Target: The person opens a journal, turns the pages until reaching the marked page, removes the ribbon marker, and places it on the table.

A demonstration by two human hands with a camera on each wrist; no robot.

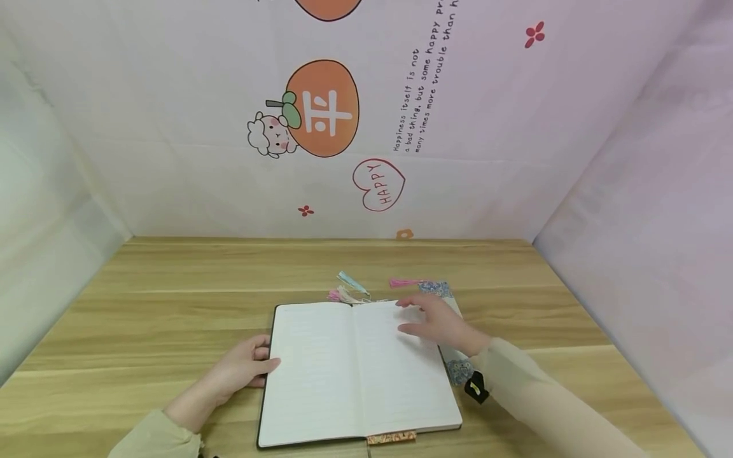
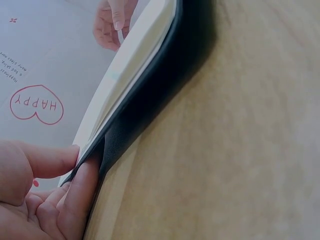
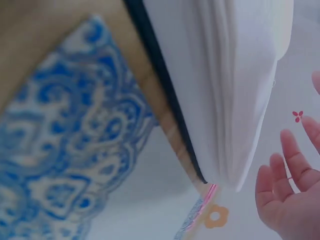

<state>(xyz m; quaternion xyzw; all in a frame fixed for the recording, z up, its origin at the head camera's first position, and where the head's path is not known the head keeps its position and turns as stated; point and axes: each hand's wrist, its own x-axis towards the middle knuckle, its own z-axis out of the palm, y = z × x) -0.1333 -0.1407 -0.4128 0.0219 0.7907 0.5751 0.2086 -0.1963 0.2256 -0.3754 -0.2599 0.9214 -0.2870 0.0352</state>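
Note:
An open notebook (image 1: 317,375) with blank-looking pages and a dark cover lies on the wooden table. My left hand (image 1: 243,366) pinches its left edge. In the left wrist view, the thumb is on the page side and fingers are tucked under the dark cover (image 2: 145,112). Over the upper part of the right page, my right hand (image 1: 438,323) holds nothing, its fingers spread and loosely bent. Partly hidden under that arm, a white card with blue patterned ends (image 1: 460,372) lies right of the notebook; a pink tassel (image 1: 405,282) is at its top.
Light blue (image 1: 352,282) and pale pink tassels (image 1: 342,294) stick out above the notebook's spine. An orange patterned strip (image 1: 392,437) shows at its bottom edge. White printed sheeting (image 1: 475,191) walls the table's back and sides. A small black item (image 1: 476,387) is by my right sleeve.

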